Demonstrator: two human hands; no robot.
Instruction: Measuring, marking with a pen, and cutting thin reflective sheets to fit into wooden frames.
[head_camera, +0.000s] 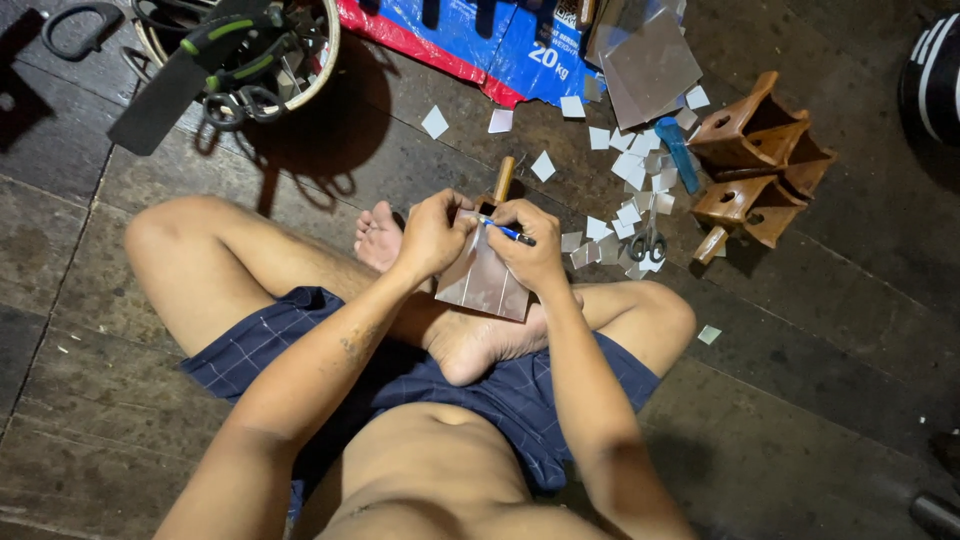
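marking step, judged: left hand (432, 235) grips the top edge of the grey sheet (484, 282) propped on the feet; right hand (530, 245) fingers pinch a blue pen (508, 233) on it. next stroke needs a steady sheet; cut squares (625, 185) lie right of it

Flat grey mirror sheet (484, 280), tilted, resting on the crossed feet. Slim blue pen (508, 233) lies across its upper edge.

One camera only, worn on the sitter's head, looking steeply down and close over the crossed legs to the dark plank floor (800, 400) just ahead of them.
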